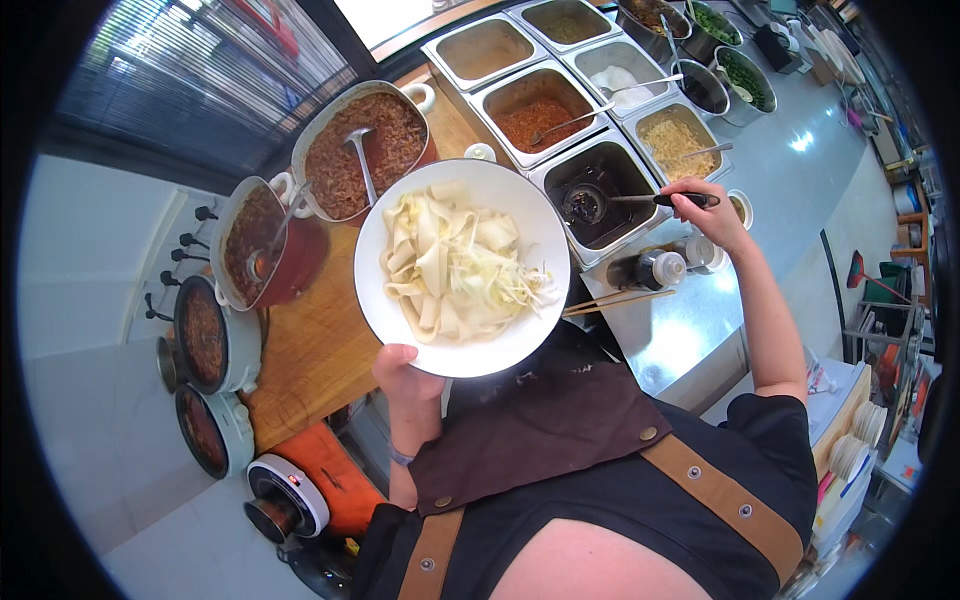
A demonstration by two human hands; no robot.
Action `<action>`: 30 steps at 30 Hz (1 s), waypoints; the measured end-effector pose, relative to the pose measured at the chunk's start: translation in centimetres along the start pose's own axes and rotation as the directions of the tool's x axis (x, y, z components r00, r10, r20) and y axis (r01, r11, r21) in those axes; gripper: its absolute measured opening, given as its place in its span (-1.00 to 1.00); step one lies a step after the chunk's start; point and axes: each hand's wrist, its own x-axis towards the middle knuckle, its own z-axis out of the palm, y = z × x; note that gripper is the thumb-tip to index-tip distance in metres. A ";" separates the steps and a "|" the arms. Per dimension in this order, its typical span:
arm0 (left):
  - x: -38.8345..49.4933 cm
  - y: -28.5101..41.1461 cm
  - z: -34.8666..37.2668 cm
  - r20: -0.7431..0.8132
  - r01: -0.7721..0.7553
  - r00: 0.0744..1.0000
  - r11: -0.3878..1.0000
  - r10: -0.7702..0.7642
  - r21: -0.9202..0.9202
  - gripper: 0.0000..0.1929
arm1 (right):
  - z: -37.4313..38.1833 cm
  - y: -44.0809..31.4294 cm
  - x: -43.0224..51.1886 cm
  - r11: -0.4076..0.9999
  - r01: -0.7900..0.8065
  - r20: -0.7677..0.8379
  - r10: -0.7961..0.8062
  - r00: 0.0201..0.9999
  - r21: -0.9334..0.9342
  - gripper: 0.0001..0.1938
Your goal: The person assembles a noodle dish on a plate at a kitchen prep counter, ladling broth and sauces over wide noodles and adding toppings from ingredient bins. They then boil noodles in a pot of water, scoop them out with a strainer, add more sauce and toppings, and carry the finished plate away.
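Observation:
My left hand grips the near rim of a round white plate, thumb on top, and holds it up before my apron. Wide flat noodles lie on the plate, with pale shredded vegetable and bean sprouts heaped on their right side. To the right, my right hand holds the black handle of a ladle. The ladle's bowl sits inside a steel pan of dark sauce and appears to contain some of that dark liquid.
Steel pans of chili paste, white seasoning and chopped garlic-like bits adjoin the dark sauce. Pots of meat sauce stand on the wooden counter at left. Squeeze bottles and chopsticks lie below the pans.

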 end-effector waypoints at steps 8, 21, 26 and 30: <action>0.6 -0.5 0.3 -0.010 -0.028 1.000 1.000 0.028 -0.006 -0.15 | -0.2 0.8 0.5 0.978 -0.162 -0.042 0.169 0.985 0.135 -0.80; 2.1 -2.1 1.2 -0.051 0.050 0.997 0.999 -0.051 -0.013 -0.21 | -4.6 -10.1 -2.2 0.976 0.159 -0.427 -0.082 0.901 0.146 -0.75; 3.5 -3.2 2.7 0.063 0.113 0.993 0.984 -0.105 -0.138 -0.21 | -3.5 -14.5 -3.8 0.949 0.283 -0.468 -0.189 0.863 0.139 -0.72; 4.2 -3.7 4.0 0.138 0.144 0.983 0.975 -0.121 -0.170 -0.19 | -0.3 -15.2 -5.1 0.942 0.234 -0.362 -0.137 0.922 0.240 -0.74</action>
